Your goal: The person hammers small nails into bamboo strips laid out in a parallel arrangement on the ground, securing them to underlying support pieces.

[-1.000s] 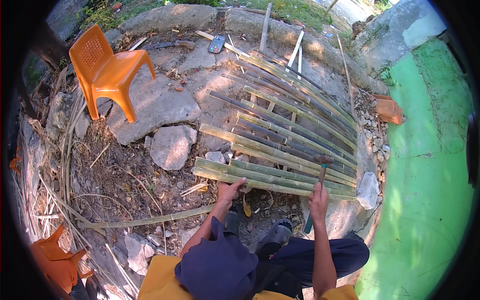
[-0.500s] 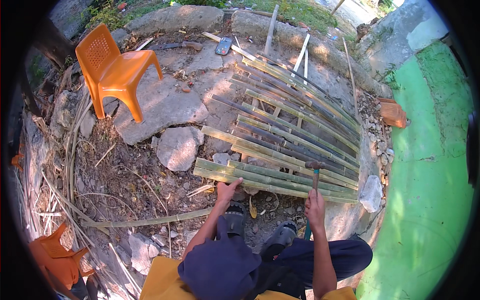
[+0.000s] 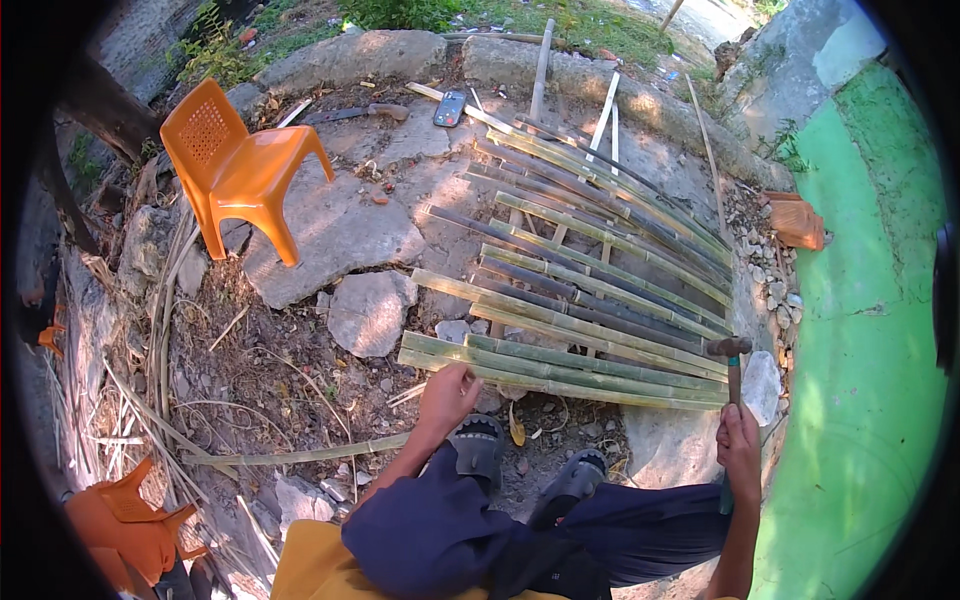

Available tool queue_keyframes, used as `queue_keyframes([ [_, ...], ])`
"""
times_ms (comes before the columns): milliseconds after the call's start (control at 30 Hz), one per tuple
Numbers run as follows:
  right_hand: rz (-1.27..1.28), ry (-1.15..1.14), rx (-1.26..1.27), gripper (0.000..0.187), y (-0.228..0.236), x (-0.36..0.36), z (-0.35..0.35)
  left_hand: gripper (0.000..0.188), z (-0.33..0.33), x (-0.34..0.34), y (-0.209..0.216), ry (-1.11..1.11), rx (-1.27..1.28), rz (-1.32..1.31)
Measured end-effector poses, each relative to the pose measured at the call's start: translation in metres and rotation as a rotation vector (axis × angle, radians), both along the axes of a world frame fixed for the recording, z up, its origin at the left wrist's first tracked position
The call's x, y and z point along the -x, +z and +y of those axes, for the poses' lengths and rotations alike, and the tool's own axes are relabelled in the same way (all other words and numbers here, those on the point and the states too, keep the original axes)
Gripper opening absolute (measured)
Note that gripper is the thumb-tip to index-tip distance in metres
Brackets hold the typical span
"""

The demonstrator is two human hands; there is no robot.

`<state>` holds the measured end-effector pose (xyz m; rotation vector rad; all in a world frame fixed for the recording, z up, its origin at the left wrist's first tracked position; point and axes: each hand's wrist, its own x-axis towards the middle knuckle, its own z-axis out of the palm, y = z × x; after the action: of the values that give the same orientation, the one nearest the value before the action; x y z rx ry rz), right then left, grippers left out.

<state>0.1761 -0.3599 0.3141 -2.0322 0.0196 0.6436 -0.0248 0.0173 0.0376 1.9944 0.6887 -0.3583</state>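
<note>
A hammer (image 3: 734,375) with a dark metal head and teal grip stands upright in my closed right hand (image 3: 739,446). Its head is level with the right ends of the bamboo slats, next to a pale rock (image 3: 762,388). At the near edge of the lattice, my left hand (image 3: 447,400) is closed, fingers curled against the nearest bamboo slat (image 3: 560,382). Whether these fingers pinch something small is hidden. Many green and dark bamboo slats (image 3: 600,290) lie side by side across a few crosspieces on the ground.
An orange plastic chair (image 3: 245,160) stands far left. Beyond the slats lie a phone-like device (image 3: 449,108) and a large blade with a wooden handle (image 3: 388,110). A broken concrete slab (image 3: 370,312) lies left of the lattice. A person in orange (image 3: 125,525) is at lower left.
My right hand has carried the hammer rightward to the slats' right ends. My left hand has drawn slightly back and left along the near slat, its fingers more curled. The view has shifted slightly.
</note>
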Motion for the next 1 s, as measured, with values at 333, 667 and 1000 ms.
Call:
queue_keyframes([
  [333,0.091,-0.247,-0.387,0.022,0.025,-0.036,-0.025,0.084,-0.03,-0.028,-0.052,-0.366,-0.735,-0.307],
  [667,0.177,-0.144,-0.461,0.023,0.019,-0.047,-0.026,0.086,-0.027,-0.03,-0.045,-0.358,-0.725,-0.199],
  [1000,0.147,-0.198,-0.412,0.02,0.02,-0.038,-0.05,0.044,0.023,-0.08,-0.015,0.127,-0.468,-0.499],
])
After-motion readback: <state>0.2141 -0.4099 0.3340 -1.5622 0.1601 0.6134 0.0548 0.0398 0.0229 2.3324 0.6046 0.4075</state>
